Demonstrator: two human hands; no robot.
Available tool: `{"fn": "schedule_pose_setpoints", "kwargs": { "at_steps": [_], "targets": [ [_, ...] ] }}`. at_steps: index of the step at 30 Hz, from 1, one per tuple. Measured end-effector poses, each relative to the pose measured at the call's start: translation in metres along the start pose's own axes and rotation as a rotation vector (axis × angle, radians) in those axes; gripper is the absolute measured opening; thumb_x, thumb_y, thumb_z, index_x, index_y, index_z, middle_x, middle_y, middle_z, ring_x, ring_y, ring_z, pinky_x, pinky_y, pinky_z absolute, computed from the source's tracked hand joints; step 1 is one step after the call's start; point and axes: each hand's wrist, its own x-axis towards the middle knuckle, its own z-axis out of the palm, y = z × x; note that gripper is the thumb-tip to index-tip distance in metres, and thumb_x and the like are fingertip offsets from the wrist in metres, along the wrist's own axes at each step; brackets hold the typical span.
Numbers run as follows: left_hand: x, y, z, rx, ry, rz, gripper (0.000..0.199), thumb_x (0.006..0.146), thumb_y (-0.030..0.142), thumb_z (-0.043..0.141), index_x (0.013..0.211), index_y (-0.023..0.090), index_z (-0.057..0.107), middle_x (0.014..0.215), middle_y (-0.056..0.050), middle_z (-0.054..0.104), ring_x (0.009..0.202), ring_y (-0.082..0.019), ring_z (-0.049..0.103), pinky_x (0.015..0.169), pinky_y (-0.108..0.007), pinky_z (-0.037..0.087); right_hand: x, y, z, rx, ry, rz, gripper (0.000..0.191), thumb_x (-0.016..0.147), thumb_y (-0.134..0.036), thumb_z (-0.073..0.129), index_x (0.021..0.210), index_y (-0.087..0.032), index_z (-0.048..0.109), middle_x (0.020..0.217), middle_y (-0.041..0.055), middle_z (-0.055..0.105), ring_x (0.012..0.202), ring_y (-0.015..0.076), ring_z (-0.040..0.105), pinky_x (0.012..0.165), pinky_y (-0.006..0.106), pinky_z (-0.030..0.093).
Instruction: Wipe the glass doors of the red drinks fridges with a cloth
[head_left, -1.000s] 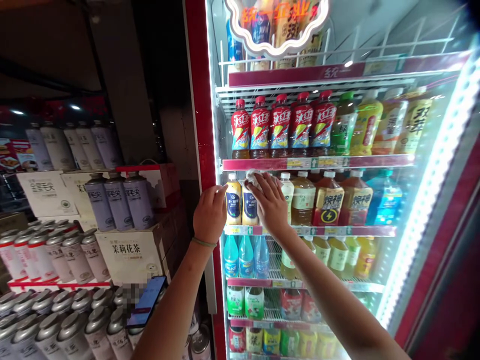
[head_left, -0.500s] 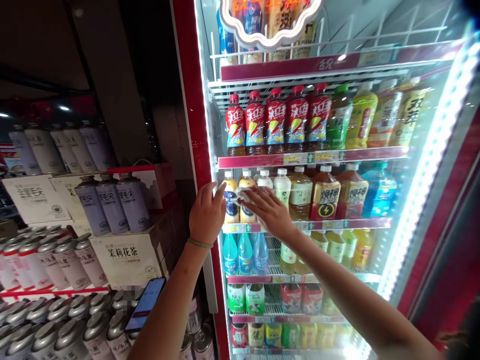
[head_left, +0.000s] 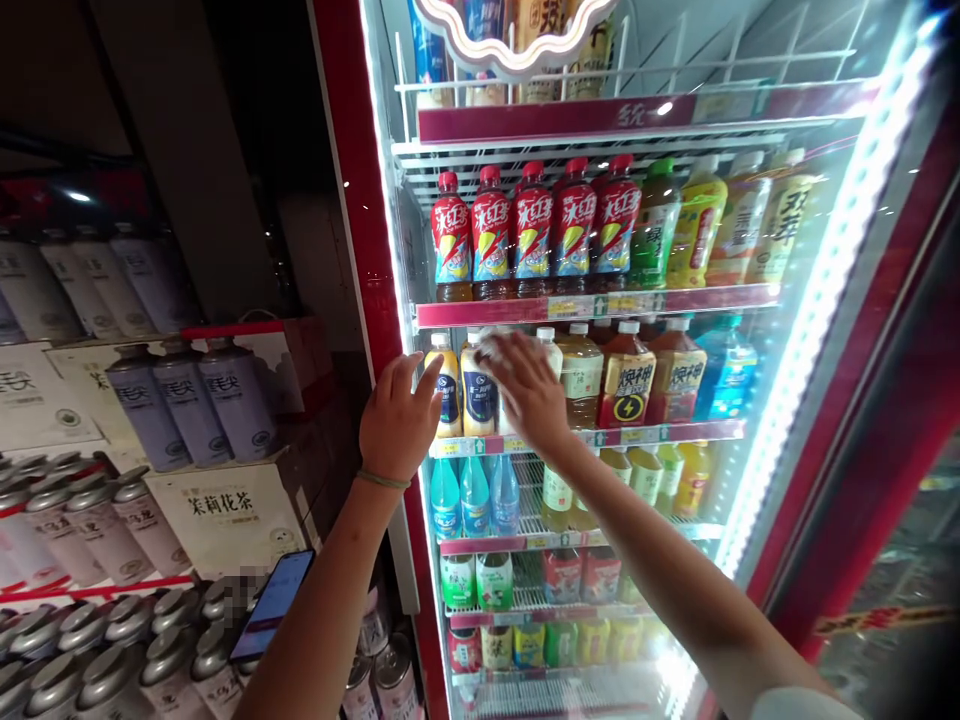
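Note:
My right hand (head_left: 531, 388) lies over a crumpled white wipe (head_left: 490, 340), pressing it to the glass door of a lit drinks cooler (head_left: 397, 300). Part of the wipe is hidden under the fingers; whether it is cloth or paper I cannot tell. Beside it, at the door's left edge, my left hand (head_left: 397, 418) is raised with fingers apart and nothing in them. Behind the glass, yellow-and-navy bottles (head_left: 478, 395) stand between the two hands. Red-capped tea bottles (head_left: 532, 230) line the shelf above.
A phone (head_left: 274, 605) lies on several silver-topped cans (head_left: 169, 655) at lower left. Purple cans (head_left: 240, 400) stand on a white carton (head_left: 225, 510) left of the cooler. A bright light strip (head_left: 810, 300) runs down the cooler's right side. Blue bottles (head_left: 474, 500) fill a lower shelf.
My right hand has slid upward over the glass with the wipe, uncovering more of the second yellow-and-navy bottle. The view has shifted slightly right. My left hand stays by the door's left edge.

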Motion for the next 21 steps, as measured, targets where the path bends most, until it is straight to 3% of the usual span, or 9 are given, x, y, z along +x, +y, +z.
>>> {"fn": "schedule_pose_setpoints", "kwargs": {
  "at_steps": [3, 5, 8, 10, 14, 19, 21],
  "targets": [
    [-0.001, -0.001, 0.000, 0.023, -0.010, 0.026, 0.050, 0.102, 0.025, 0.060, 0.152, 0.025, 0.058, 0.147, -0.014, 0.063, 0.141, -0.033, 0.055, 0.117, -0.049, 0.051, -0.008, -0.001, 0.001, 0.022, -0.110, -0.188, 0.091, 0.103, -0.009, 0.056, 0.169, -0.049, 0.010, 0.170, -0.0084, 0.044, 0.159, 0.0218, 0.040, 0.133, 0.051, 0.040],
    [-0.001, -0.001, 0.001, 0.039, -0.012, 0.046, 0.049, 0.102, 0.026, 0.061, 0.151, 0.025, 0.059, 0.147, -0.014, 0.064, 0.140, -0.033, 0.056, 0.117, -0.050, 0.052, -0.009, 0.005, 0.000, -0.003, -0.036, -0.135, 0.092, 0.102, -0.008, 0.057, 0.169, -0.049, 0.010, 0.171, -0.0072, 0.043, 0.158, 0.0236, 0.042, 0.131, 0.053, 0.043],
    [-0.001, -0.001, 0.002, 0.051, -0.011, 0.057, 0.048, 0.102, 0.026, 0.060, 0.150, 0.027, 0.059, 0.147, -0.012, 0.065, 0.140, -0.033, 0.056, 0.116, -0.050, 0.052, -0.002, 0.009, -0.001, -0.027, 0.119, 0.062, 0.092, 0.104, -0.008, 0.055, 0.168, -0.054, 0.008, 0.173, -0.0078, 0.036, 0.159, 0.0293, 0.039, 0.130, 0.061, 0.042],
    [-0.001, 0.000, 0.002, 0.050, -0.009, 0.057, 0.049, 0.102, 0.027, 0.061, 0.151, 0.028, 0.059, 0.148, -0.012, 0.065, 0.140, -0.033, 0.056, 0.116, -0.050, 0.052, -0.001, 0.004, 0.000, -0.006, 0.101, 0.047, 0.092, 0.105, -0.008, 0.053, 0.168, -0.054, 0.005, 0.173, -0.0079, 0.037, 0.160, 0.0287, 0.038, 0.131, 0.062, 0.041],
    [-0.002, 0.000, 0.002, 0.049, -0.007, 0.055, 0.050, 0.102, 0.026, 0.061, 0.152, 0.028, 0.058, 0.149, -0.012, 0.064, 0.141, -0.033, 0.056, 0.116, -0.049, 0.053, -0.014, -0.005, -0.001, 0.004, -0.036, -0.118, 0.090, 0.104, -0.009, 0.056, 0.170, -0.048, 0.009, 0.169, -0.0052, 0.044, 0.159, 0.0236, 0.039, 0.131, 0.053, 0.043],
    [-0.002, 0.001, 0.002, 0.033, -0.008, 0.048, 0.050, 0.102, 0.027, 0.061, 0.152, 0.031, 0.058, 0.149, -0.011, 0.065, 0.141, -0.032, 0.057, 0.114, -0.050, 0.054, -0.005, -0.009, 0.003, -0.023, 0.117, 0.083, 0.092, 0.104, -0.007, 0.054, 0.168, -0.053, 0.007, 0.172, -0.0066, 0.038, 0.159, 0.0288, 0.039, 0.130, 0.061, 0.043],
    [-0.002, 0.001, 0.001, 0.045, -0.003, 0.057, 0.050, 0.103, 0.027, 0.061, 0.153, 0.030, 0.057, 0.149, -0.011, 0.065, 0.141, -0.032, 0.057, 0.114, -0.050, 0.054, -0.001, -0.015, 0.007, -0.009, 0.102, 0.078, 0.092, 0.105, -0.007, 0.052, 0.168, -0.053, 0.004, 0.172, -0.0072, 0.038, 0.160, 0.0284, 0.037, 0.131, 0.061, 0.041]
  ]
}}
